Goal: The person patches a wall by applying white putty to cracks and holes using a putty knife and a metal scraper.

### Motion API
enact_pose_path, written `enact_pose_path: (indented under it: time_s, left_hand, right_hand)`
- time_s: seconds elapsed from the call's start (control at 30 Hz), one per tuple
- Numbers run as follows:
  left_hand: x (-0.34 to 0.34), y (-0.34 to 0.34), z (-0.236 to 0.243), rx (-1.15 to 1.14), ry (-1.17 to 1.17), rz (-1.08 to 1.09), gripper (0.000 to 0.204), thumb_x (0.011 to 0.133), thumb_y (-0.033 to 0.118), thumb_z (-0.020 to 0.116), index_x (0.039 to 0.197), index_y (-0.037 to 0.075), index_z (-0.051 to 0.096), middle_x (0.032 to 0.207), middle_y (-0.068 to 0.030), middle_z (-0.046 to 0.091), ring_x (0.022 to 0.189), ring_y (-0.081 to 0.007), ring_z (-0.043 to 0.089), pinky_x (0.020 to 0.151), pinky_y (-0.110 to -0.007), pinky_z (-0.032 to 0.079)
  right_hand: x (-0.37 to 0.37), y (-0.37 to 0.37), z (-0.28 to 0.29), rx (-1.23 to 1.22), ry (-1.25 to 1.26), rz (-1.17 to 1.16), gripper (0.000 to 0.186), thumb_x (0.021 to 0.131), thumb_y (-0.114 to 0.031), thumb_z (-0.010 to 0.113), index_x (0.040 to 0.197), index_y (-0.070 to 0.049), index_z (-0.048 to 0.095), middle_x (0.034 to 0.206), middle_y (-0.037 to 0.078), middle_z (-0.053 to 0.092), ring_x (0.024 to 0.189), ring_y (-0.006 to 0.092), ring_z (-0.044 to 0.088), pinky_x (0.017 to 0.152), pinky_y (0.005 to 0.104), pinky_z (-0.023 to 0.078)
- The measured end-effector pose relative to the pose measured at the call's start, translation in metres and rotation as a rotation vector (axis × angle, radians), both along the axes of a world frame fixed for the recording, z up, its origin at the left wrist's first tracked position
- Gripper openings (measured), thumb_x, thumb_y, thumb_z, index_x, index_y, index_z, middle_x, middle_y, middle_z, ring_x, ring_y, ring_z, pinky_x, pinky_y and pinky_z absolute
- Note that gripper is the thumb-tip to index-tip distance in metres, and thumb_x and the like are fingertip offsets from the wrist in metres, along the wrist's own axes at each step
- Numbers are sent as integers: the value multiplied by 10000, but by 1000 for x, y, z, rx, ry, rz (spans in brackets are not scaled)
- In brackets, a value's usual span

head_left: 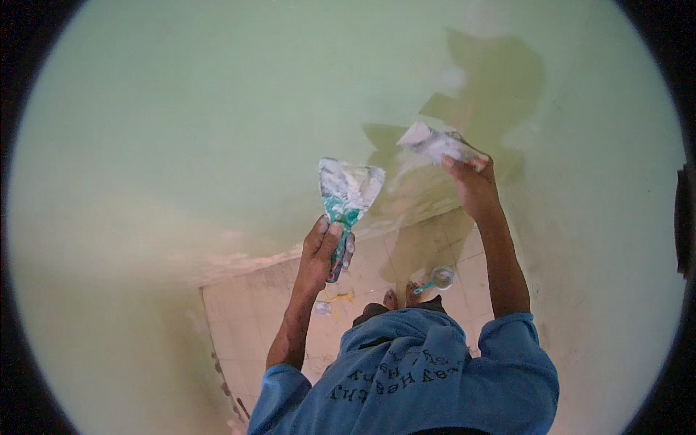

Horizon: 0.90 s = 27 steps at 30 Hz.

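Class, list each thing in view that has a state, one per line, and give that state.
Left hand: closed around the scraper's handle.
Green-handled scraper: held, blade smeared whitish.
Right hand: gripping the flat tool.
Flat tool: held, smeared whitish.
Green wall: patchy and whitish low down.
Round container: on the floor, contents unclear.

Right fingers (451, 164) partly hidden behind smeared blade (433, 145), dark object (682, 221) cropped at right
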State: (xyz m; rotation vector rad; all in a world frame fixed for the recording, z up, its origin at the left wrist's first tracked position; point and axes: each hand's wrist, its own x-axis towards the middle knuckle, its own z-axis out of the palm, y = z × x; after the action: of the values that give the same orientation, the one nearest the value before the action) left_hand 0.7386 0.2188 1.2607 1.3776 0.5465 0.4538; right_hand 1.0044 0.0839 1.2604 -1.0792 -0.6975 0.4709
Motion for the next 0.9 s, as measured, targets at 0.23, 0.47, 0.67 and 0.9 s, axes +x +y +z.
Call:
enact_pose_path:
  time_s: [0.23, 0.47, 0.67, 0.9]
  left_hand:
    - [14, 8, 28, 78, 197, 23, 223, 996, 287, 440, 1002, 67, 478, 726, -18, 544, 525, -69, 490, 419, -203, 363]
    - [23, 11, 21, 31, 165, -15, 173, 1000, 238, 433, 963, 72, 468, 721, -13, 509, 528, -75, 457, 453, -219, 368]
    - [23, 20, 10, 15, 111, -65, 174, 1001, 230, 430, 958, 66, 468, 722, -17, 510, 534, -81, 462, 481, -234, 392]
    - [22, 15, -8, 176, 71, 58, 164, 994, 249, 448, 953, 92, 470, 671, -4, 518, 477, -67, 445, 402, -215, 342]
  right_hand:
    - [-64, 7, 30, -311, -1317, -149, 519, 771, -120, 580, 1283, -207, 569, 1167, 100, 571, 1027, 316, 530, 915, 454, 419]
    - [-93, 13, 12, -562, -1373, -200, 541, 753, -118, 592, 1289, -167, 541, 1122, 71, 552, 1067, 272, 500, 894, 447, 402]
    - [-100, 7, 20, -696, -1328, -179, 601, 704, -85, 655, 1286, -182, 539, 1131, 69, 549, 1112, 272, 478, 929, 440, 379]
    - [-86, -57, -84, -817, -1027, -153, 534, 739, -45, 654, 1253, -159, 564, 1117, 84, 578, 1035, 249, 547, 893, 409, 434]
